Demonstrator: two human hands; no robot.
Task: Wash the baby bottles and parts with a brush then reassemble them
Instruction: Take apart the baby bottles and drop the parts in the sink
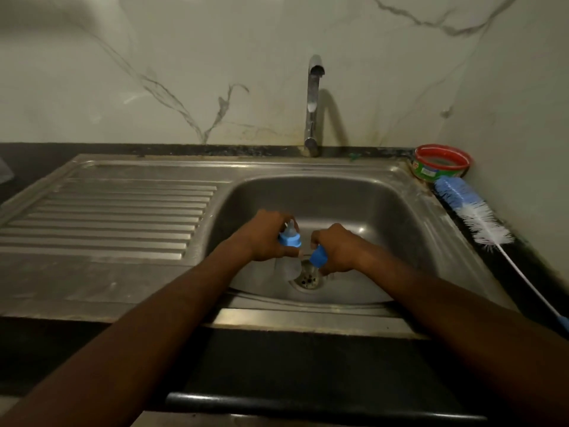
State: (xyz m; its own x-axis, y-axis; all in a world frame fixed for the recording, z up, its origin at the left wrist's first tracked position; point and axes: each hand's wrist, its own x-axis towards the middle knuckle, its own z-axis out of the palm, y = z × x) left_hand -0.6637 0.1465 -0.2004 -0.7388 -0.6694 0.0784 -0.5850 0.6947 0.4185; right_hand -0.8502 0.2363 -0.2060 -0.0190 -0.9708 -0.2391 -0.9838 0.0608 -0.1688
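Both hands are down in the steel sink basin (385, 211), right over the drain (308, 274). The left hand (268, 238) has its fingers curled round a small baby bottle (288, 260), its blue collar and teat (290, 235) poking up out of the fist just left of the drain. The right hand (335, 251) grips a second blue-collared bottle (317, 256) tipped towards the first, directly above the drain; most of its clear body is hidden by the palm, so I cannot tell how much of it is screwed together.

The bottle brush (474, 214) lies untouched on the dark counter well to the right of the drain, bristle head near a red-rimmed tub (441, 163) in the back corner. The tap (312, 103) stands behind the drain and no water shows from it, so I judge washing has not properly begun.

The risks I see: a wet collar or teat slipping loose and dropping onto the grimy drain grate, since both bottles hang right over it. Reaching for the brush means freeing the right hand, and a bottle set down carelessly could roll in the curved basin. The brush handle also overhangs the counter edge and a knock could tip it off
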